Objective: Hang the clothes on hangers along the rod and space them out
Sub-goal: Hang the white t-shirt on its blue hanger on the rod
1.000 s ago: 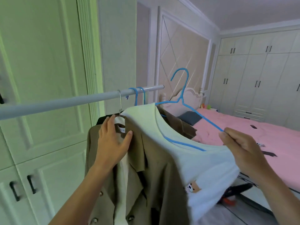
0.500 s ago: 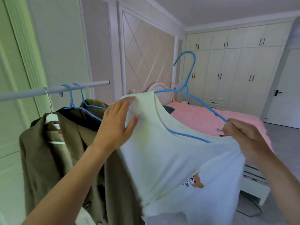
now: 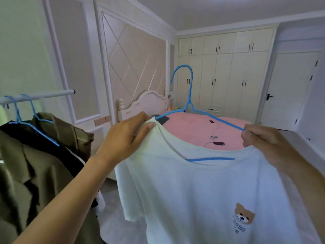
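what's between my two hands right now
In the head view, the blue hanger spans from left hand to right hand, with the neckline of the white T-shirt drooping below it.

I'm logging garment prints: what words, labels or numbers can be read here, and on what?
"SING": end of an arched word under the brown bear-head print on the white T-shirt; its first letters are unclear.
Smaller line below it: too blurred to read.
No other text is legible.

A white T-shirt [image 3: 202, 191] is shown, printed at five o'clock with a brown bear [image 3: 243, 215] and dark lettering. A bright blue hanger [image 3: 189, 95] is seen at one o'clock, an olive-brown jacket [image 3: 17, 164] at nine, a pink bedspread [image 3: 190, 127] toward three.
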A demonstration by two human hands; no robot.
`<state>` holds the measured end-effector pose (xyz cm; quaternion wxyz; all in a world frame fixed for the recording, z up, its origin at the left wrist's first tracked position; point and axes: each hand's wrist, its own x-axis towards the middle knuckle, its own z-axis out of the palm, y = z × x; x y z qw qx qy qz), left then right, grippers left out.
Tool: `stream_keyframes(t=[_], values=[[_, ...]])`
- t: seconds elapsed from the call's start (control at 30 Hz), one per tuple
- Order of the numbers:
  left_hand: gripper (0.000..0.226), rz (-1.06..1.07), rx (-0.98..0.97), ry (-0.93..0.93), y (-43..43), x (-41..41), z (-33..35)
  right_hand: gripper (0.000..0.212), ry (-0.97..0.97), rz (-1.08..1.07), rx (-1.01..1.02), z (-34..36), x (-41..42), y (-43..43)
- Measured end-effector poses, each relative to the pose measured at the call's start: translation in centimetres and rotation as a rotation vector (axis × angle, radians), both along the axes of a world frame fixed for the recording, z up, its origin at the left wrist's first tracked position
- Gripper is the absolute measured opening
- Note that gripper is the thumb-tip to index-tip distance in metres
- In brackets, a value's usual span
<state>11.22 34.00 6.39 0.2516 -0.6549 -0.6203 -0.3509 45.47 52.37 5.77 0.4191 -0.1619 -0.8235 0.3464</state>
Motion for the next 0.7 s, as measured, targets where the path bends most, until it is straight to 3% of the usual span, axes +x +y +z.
stream_keyframes(t=[0.2, 0.3, 0.37, 0.43, 0.5, 0.57, 0.67, 0.7], values=[[0.023, -0.055, -0.011, -0.147, -2.1, -1.0, -3.0, 0.039, -0.121, -0.02, 0.027, -3.4, -2.0, 2.3], [0.02, -0.045, 0.033, -0.214, -3.4, -2.1, -3.8, 0.03, -0.065, 0.016, -0.093, -5.4, -2.6, 3.2], [0.019, -0.004, 0.052, -0.253, -4.4, -2.9, -4.2, 0.052, -0.013, 0.04, -0.194, -6.7, -3.1, 3.3], [0.021, 0.044, 0.047, -0.26, -5.7, -3.7, -4.5, 0.085, -0.033, 0.01, -0.145, -7.8, -4.0, 3.1], [0.021, 0.066, 0.028, -0.261, -7.4, -4.5, -4.6, 0.095, -0.034, -0.021, -0.081, -8.4, -5.1, 2.8], [0.022, 0.077, 0.013, -0.275, -9.1, -5.0, -4.6, 0.083, -0.003, -0.014, -0.078, -8.0, -6.3, 1.9], [0.025, 0.131, 0.001, -0.265, -12.4, -5.8, -4.1, 0.042, -0.026, 0.022, -0.067, -6.8, -9.6, -0.3], [0.026, 0.143, -0.008, -0.256, -13.1, -5.9, -4.0, 0.041, -0.034, 0.045, -0.053, -6.5, -10.5, -0.9]])
